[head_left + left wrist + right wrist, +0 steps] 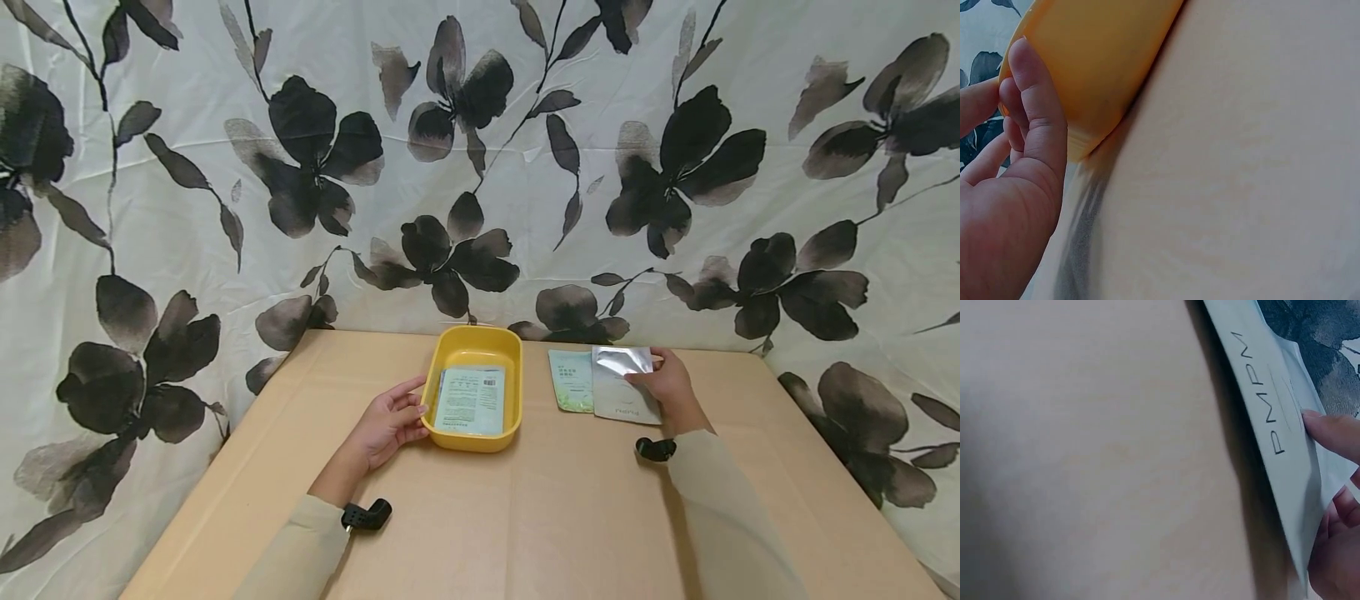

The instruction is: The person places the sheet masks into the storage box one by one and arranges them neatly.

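Observation:
A yellow plastic tub [472, 444] stands on the table, with a pale green printed packet [468, 400] lying inside it. My left hand [390, 423] grips the tub's left side, and in the left wrist view its fingers [1036, 106] lie at the yellow wall. To the right, my right hand [670, 392] pinches the right edge of a silvery-white sachet [618, 385] lettered PMPM. The thumb lies on the sachet's face, and in the right wrist view its lower edge is lifted over a shadow. Just left of the sachet, partly overlapped by it, is a green packet [572, 382].
The table [510, 533] has a light brown, wood-toned top. Behind it and along both sides hangs a white cloth [555, 175] with dark flower prints, close to the table's back edge. A black wrist strap [366, 515] sits on each forearm.

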The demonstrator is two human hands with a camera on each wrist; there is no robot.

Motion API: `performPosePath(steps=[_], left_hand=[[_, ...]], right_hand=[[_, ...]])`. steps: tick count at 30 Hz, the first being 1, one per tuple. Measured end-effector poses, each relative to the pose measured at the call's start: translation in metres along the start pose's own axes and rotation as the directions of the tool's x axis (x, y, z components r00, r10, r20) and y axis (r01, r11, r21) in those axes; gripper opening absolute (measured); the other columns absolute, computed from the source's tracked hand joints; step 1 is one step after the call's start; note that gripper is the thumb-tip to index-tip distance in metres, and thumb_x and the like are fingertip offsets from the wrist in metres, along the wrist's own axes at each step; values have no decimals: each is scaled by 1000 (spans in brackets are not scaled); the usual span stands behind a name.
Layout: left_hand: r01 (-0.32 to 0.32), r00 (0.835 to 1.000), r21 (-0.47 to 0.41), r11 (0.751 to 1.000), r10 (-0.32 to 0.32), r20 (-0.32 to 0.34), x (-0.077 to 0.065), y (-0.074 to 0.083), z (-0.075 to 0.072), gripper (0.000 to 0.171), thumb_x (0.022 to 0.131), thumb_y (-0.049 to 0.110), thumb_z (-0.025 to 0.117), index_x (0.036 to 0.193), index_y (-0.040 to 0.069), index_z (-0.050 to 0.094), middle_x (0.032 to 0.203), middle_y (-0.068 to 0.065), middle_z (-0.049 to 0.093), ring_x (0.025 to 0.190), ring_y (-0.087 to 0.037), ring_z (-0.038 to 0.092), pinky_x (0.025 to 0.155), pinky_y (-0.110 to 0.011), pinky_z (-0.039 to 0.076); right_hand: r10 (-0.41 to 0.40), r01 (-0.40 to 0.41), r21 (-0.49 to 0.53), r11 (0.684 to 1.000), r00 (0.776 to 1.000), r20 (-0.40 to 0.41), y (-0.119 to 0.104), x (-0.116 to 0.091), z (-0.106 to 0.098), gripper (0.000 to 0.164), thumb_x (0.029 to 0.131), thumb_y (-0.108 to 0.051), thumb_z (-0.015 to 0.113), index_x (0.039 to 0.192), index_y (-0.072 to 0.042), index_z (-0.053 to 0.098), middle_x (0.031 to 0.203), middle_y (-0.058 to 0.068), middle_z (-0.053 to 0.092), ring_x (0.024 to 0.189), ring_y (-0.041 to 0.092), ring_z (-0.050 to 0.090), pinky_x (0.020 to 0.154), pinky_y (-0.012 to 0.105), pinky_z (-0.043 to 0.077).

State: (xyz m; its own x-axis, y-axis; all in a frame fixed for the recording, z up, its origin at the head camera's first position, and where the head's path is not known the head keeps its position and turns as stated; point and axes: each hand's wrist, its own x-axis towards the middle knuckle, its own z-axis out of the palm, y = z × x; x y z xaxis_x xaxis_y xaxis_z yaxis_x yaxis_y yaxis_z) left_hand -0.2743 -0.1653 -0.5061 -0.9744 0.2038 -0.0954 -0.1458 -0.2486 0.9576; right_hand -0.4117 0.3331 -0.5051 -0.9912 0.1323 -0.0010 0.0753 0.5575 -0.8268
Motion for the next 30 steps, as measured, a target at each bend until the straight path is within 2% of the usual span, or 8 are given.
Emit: performPosePath(steps=[3,7,12,17,22,25,30], left_hand=[[-8,1000,1,1000,8,6,0,-1,0,70,98,-2,63,160,9,32,110,-4,54,76,-11,66,74,-27,64],[-11,1000,-3,1000,11,2,1,-2,0,70,98,-1,63,160,9,33,109,-4,55,76,-11,66,74,-28,64],[-7,1000,1,1000,7,-13,2,-3,2,69,98,-3,62,160,10,34,108,-4,55,75,-12,66,74,-28,64],[-11,1000,9,1000,11,-13,2,-3,4,69,98,-2,62,160,10,34,108,-4,55,75,-12,66,74,-28,64],[-11,1000,16,1000,11,-18,4,-3,6,70,98,-1,63,160,11,34,110,-4,55,75,-12,66,74,-28,64],[-9,1000,13,1000,9,-28,5,-3,6,69,98,-1,63,159,12,35,111,-6,54,76,-13,66,75,-29,64],[-7,999,15,1000,8,-38,7,-2,7,68,98,-2,63,159,12,37,112,-6,54,76,-13,65,75,-29,64]], right_hand=[[-1,1,-2,1000,1000,12,0,2,0,89,83,-12,83,155,3,33,123,26,56,102,32,55,71,24,47],[9,-10,26,1000,1000,25,0,5,0,90,84,-10,83,157,-1,31,126,25,54,104,32,56,71,24,48],[9,-12,48,999,998,57,3,7,-2,91,88,-11,81,160,-6,27,132,25,52,108,33,56,75,26,51],[-38,30,85,996,994,100,6,7,-4,90,90,-13,79,161,-6,24,143,30,53,118,38,59,84,31,54],[-60,50,83,995,989,133,7,6,-6,90,91,-17,79,161,-9,23,145,30,55,123,39,61,88,34,58],[-75,65,71,995,987,142,7,6,-8,91,91,-20,79,162,-9,22,142,31,56,119,36,65,84,29,58],[-103,90,88,992,982,158,4,4,-12,89,91,-20,79,161,-9,25,137,32,59,101,20,71,75,22,57]])
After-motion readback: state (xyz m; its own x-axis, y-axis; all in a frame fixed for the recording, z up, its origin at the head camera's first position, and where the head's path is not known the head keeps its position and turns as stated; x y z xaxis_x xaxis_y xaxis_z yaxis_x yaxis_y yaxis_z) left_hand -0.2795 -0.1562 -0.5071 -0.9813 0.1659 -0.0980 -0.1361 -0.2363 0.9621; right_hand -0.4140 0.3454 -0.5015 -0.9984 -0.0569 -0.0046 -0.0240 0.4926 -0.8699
